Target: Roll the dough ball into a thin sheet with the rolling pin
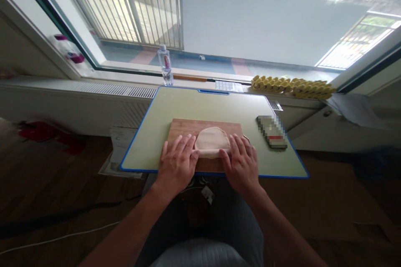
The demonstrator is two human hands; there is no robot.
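A rolling pin [209, 153] lies crosswise over the near part of a flat, rounded sheet of dough [212, 137]. My left hand [178, 159] is on the pin's left end, thumb along its near side. On the right end rests my right hand [240, 159], its thumb also against the pin. The hands cover both ends of the pin. Beneath the dough is a wooden cutting board [184, 124], with a metal handle partly showing by my right fingers. That board sits on a pale green tabletop with a blue rim [147, 133].
A phone [272, 132] lies at the table's right side. Along the windowsill stand a clear bottle [165, 64] and yellow egg cartons [293, 86]. Another bottle [69, 49] is at the far left. A radiator [78, 100] runs behind the table. A white cable [62, 238] crosses the floor.
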